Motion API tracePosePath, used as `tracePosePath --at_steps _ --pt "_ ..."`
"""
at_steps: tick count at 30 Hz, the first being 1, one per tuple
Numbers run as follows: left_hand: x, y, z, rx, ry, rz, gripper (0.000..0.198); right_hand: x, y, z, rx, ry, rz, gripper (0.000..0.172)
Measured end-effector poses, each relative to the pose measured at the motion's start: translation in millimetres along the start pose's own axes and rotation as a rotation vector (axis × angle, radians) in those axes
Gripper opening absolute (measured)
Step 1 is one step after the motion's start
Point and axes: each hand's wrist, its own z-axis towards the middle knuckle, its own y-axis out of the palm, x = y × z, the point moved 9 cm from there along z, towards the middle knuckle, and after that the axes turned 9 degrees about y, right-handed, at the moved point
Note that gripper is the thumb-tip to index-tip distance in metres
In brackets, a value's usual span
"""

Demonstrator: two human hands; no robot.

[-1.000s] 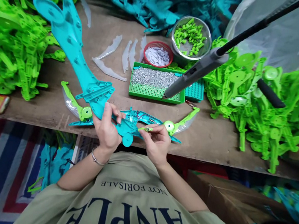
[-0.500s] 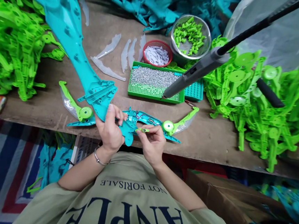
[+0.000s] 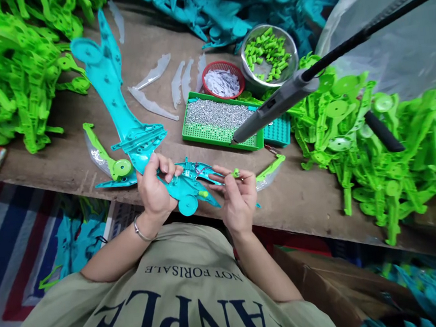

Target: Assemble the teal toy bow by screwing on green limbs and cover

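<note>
A long teal plastic toy shell (image 3: 122, 111) lies over the wooden bench (image 3: 305, 201), with green wing arms (image 3: 103, 155) on both sides. My left hand (image 3: 154, 185) is closed round the shell's narrow middle at the bench edge. My right hand (image 3: 236, 195) pinches a small green plastic piece (image 3: 236, 173) between thumb and fingertips, just right of the shell's open middle section (image 3: 194, 173), where thin wires show. Another small green piece (image 3: 204, 194) sits on the teal shell between my hands.
A green tray of silver screws (image 3: 220, 120), a red basket of white bits (image 3: 223, 80) and a steel bowl of green pegs (image 3: 267, 52) stand behind. A grey hanging screwdriver (image 3: 274, 108) points at the tray. Green part piles (image 3: 372, 140) flank both sides; teal parts (image 3: 227, 5) lie at the back.
The shell's long end has tipped down from raised to lying nearer the bench. My right hand moved right, away from the shell's middle, and one small green piece now rests on the shell.
</note>
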Motion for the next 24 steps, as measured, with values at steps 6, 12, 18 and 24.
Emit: tracePosePath --at_steps 6,12,18,24 --pt "-1.6 -8.1 -2.9 -0.026 -0.044 0.004 0.037 1.1 5.7 -3.3 0.022 -0.115 -0.267 0.018" --pt "14.2 -15.4 24.8 -0.193 -0.221 0.024 0.059 -13.4 -20.8 -18.2 0.019 -0.502 -0.592 0.017" --pt "-0.7 -41.6 20.2 -0.174 -0.308 0.279 0.056 -46.3 -15.2 -13.8 -0.154 -0.710 -0.904 0.016" --pt "-28.9 -28.5 -34.9 -0.389 -0.149 0.555 0.038 -107.2 24.8 7.5 -0.217 -0.678 -0.883 0.009"
